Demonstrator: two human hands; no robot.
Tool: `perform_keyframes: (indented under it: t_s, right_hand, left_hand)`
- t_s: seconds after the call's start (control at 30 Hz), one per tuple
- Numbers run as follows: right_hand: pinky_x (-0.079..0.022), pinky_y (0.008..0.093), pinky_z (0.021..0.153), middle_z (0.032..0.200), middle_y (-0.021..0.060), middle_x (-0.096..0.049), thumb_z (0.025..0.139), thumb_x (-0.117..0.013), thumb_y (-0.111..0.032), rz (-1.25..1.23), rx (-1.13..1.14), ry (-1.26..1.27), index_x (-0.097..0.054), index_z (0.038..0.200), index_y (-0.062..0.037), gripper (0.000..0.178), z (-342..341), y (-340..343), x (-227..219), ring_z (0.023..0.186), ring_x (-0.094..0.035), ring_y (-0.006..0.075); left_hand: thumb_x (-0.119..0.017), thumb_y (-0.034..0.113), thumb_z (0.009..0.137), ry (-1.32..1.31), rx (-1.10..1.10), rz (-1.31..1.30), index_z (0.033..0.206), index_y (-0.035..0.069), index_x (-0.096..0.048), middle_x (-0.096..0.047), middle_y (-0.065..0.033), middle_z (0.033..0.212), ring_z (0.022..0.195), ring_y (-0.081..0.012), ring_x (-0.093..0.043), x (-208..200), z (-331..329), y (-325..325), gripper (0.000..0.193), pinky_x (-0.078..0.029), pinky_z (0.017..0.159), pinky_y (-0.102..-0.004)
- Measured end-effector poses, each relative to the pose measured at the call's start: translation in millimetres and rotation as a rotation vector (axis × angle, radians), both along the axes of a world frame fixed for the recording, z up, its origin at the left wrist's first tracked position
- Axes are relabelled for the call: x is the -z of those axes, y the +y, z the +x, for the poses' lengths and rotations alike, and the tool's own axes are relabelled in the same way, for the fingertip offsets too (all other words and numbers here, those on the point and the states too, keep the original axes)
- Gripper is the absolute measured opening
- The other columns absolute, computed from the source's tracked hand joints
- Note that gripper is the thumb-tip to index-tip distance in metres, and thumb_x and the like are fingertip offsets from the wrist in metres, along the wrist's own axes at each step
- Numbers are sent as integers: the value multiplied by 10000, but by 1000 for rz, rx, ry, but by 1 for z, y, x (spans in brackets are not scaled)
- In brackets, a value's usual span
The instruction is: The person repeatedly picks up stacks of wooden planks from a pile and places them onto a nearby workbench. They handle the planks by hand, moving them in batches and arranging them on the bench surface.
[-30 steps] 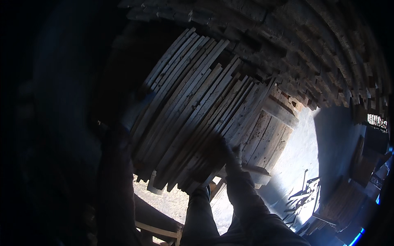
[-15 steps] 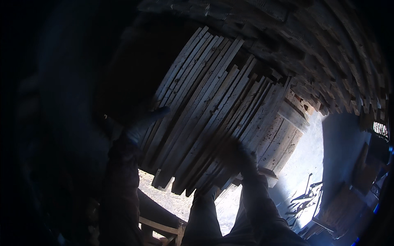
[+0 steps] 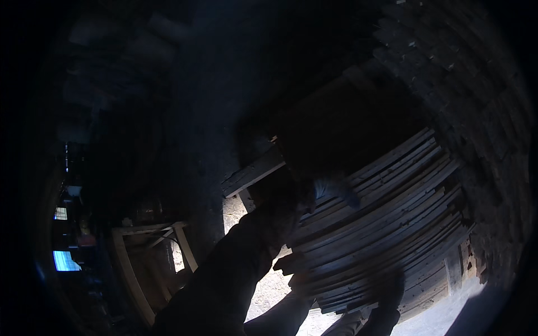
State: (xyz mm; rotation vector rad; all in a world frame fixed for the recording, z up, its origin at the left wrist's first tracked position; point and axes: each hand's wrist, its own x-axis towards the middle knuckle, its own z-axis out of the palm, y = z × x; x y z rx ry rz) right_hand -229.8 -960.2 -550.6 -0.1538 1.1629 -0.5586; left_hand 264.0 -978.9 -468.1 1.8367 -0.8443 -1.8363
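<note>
The fingers of the left hand [image 3: 330, 189] lie spread over the upper boards of a bundle of long grey weathered wooden planks [image 3: 386, 224]; the gloom hides whether they clench a plank or only press on it. The right hand [image 3: 389, 287] is a dark shape against the lower edge of the same bundle, and its grip cannot be told either. The planks lie side by side, slanting up to the right, between the two hands. Behind them rises a dim stacked timber pile [image 3: 448, 73]. A pale wooden frame [image 3: 134, 252] stands on sunlit sandy ground [image 3: 269, 285] lower left.
</note>
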Motion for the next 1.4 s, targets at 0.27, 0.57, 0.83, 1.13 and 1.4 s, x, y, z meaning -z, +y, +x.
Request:
perform_keyframes:
  t_s: [0.27, 0.57, 0.83, 1.13, 1.4]
  right_hand:
    - [-565, 440, 729, 973, 58, -596, 1014, -509, -443, -167, -212, 84, -520, 1345, -101, 475, -76, -42, 33, 884, -618, 235]
    - [-545, 354, 795, 1038, 111, -650, 888, -618, -168, -456, -378, 150, -520, 1276, -38, 420, -47, -140, -96, 980, -630, 235]
    - [-545, 333, 935, 1263, 76, -622, 811, -782, -387, -1333, -634, -123, -537, 1329, -48, 666, 85, -257, -254, 1057, -642, 222]
    - [-562, 375, 907, 1139, 60, -695, 535, -948, -25, -1227, -739, -304, -626, 1252, -70, 788, 103, -322, -293, 1038, -666, 226]
    - [-548, 376, 928, 1233, 121, -654, 682, -864, 21, -841, -711, -171, -569, 1307, -19, 692, 85, -302, -175, 1108, -642, 239]
  left_hand:
    - [-911, 211, 693, 176, -161, -89, 1361, 41, -548, -637, -170, 1274, 1167, -272, -605, -24, -40, -9, 779, -480, 1016, -369]
    - [-939, 117, 644, 28, -549, -889, 1519, 43, -346, -468, -119, 1467, 1303, -200, -478, -159, -100, 86, 1059, -389, 1116, -351]
    - [-971, 131, 546, -142, -934, -744, 1213, 48, -618, -642, -66, 1176, 1109, -226, -609, -232, -94, 107, 759, -524, 982, -379]
    - [-899, 22, 648, -103, -976, -747, 1214, 32, -627, -652, -92, 1156, 1087, -230, -632, -220, -96, 85, 628, -524, 995, -377]
    - [-853, 51, 746, -152, -766, -545, 1112, -32, -678, -719, -111, 1012, 876, -169, -699, -138, -105, 71, 414, -596, 782, -297]
